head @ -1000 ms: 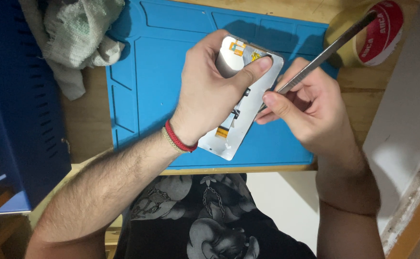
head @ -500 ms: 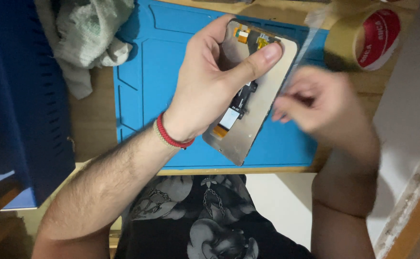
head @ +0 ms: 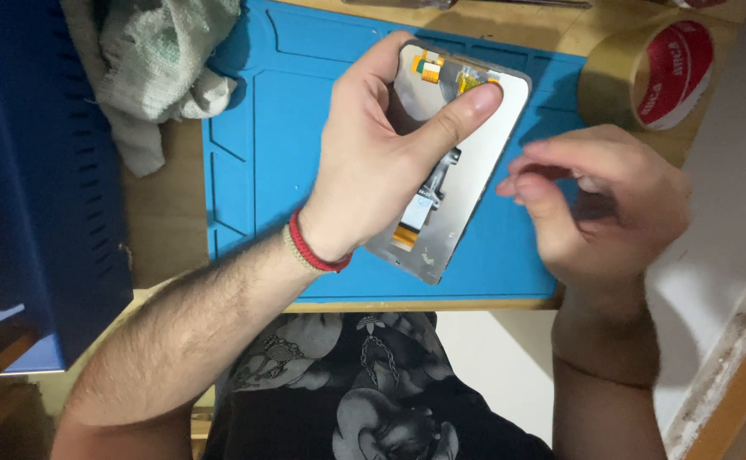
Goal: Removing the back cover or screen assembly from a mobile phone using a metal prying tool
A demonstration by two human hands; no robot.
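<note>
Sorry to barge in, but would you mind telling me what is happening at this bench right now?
A person's left hand grips a detached phone screen panel, back side up with its orange flex cables showing, over a blue repair mat. The right hand hovers beside the panel's edge, blurred, fingers pinched with nothing visible in them. A roll of brown tape sits beyond it, and a crumpled cloth lies at the mat's far left corner.

Right hand [head: 599, 204] motion-blurred, fingers [head: 530, 183] smeared; impossible to tell whether anything pinched. Left hand [head: 381, 162] covering much of the phone panel [head: 483, 162], middle of the flex cable [head: 428, 192] hidden. Tape roll [head: 645, 72] clipped at top edge. Cloth [head: 155, 60] cut off at top. Blue case [head: 36, 170] cropped left.
</note>
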